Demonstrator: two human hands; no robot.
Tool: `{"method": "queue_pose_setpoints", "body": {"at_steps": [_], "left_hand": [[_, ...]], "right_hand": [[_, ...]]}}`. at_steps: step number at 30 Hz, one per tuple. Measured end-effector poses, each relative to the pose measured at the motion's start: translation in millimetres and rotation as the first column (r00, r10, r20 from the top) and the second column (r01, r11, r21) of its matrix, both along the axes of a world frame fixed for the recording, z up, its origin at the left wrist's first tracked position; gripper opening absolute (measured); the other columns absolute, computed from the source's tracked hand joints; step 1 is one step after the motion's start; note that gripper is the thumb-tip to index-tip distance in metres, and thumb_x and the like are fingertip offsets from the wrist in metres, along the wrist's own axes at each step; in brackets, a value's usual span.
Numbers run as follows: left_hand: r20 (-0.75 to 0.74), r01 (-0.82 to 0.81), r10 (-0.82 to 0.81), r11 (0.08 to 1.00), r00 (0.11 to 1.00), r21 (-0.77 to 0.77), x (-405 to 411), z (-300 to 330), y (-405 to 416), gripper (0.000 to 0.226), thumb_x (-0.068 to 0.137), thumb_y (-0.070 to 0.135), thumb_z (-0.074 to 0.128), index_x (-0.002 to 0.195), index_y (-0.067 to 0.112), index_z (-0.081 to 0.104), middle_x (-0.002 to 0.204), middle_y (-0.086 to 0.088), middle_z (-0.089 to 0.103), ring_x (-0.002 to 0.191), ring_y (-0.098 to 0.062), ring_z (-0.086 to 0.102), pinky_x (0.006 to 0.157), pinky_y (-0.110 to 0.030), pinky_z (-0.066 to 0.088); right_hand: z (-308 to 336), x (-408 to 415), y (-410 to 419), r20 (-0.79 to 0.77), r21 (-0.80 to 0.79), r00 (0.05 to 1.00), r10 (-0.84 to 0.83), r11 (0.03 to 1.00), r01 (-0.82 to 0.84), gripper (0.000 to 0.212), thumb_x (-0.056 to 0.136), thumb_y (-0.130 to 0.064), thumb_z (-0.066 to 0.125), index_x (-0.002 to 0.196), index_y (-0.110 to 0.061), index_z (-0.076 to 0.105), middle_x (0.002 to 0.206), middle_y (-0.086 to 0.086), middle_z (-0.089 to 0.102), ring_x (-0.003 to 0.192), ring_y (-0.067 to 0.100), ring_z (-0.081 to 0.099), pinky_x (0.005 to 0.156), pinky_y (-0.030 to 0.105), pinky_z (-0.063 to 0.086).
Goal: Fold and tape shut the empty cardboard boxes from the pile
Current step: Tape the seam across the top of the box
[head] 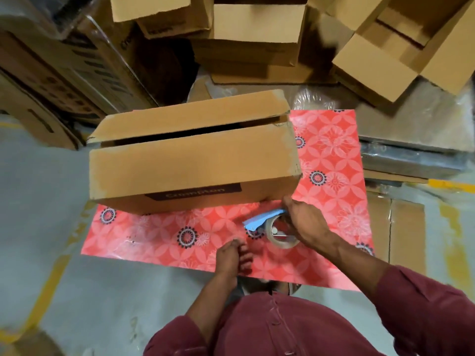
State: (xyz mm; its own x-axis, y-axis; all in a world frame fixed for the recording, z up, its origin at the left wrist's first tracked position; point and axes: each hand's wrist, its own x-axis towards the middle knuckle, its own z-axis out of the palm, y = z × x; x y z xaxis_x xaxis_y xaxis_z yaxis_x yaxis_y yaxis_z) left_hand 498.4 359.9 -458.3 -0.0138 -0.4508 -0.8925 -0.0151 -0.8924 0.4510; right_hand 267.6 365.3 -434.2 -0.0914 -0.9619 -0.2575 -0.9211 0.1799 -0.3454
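Observation:
A brown cardboard box point(192, 155) stands on a red patterned mat point(331, 160), its two top flaps folded in with a dark gap between them. My right hand point(304, 223) grips a blue tape dispenser point(267, 224) carrying a clear tape roll, just below the box's near right corner. My left hand point(232, 255) hovers over the mat's near edge with its fingers curled loosely; I cannot make out anything in it.
Open empty boxes point(257, 34) are piled at the back and back right point(401, 47). Printed cartons point(59, 73) lean at the left. Flattened cardboard and wrapped packs point(411, 160) lie to the right. Grey floor with yellow lines surrounds the mat.

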Motion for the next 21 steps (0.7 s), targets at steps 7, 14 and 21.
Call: {"method": "queue_pose_setpoints", "body": {"at_steps": [7,14,21], "left_hand": [[-0.296,-0.074,0.094,0.994,0.951,0.079,-9,61,-12,0.071,0.104,0.068,0.033,0.112,0.008,0.071,0.101,-0.013,0.078,0.087,-0.03,0.068,0.074,-0.038,0.051],[-0.436,-0.259,0.221,0.966,0.872,-0.028,4,143,-51,0.061,0.099,0.063,0.049,0.113,0.006,0.067,0.104,-0.013,0.075,0.082,-0.029,0.071,0.074,-0.038,0.053],[-0.49,-0.299,0.222,0.951,0.843,-0.083,35,180,-98,0.039,0.1,0.045,0.058,0.088,0.012,0.074,0.09,-0.01,0.073,0.077,-0.028,0.072,0.077,-0.039,0.05]], "right_hand": [[74,8,8,0.177,-0.309,0.984,-0.03,0.947,0.085,0.034,0.08,-0.021,0.059,0.114,-0.026,0.053,0.086,0.0,0.07,0.072,0.034,0.066,0.057,0.042,0.052],[135,23,-26,0.25,-0.484,0.968,0.033,0.87,0.095,0.04,0.08,-0.018,0.062,0.111,-0.034,0.043,0.119,-0.007,0.072,0.091,0.031,0.072,0.063,0.038,0.055],[161,54,-77,0.219,-0.475,0.975,0.041,0.877,0.071,0.047,0.079,-0.013,0.071,0.106,-0.037,0.04,0.12,-0.006,0.071,0.092,0.029,0.07,0.066,0.039,0.054]]}}
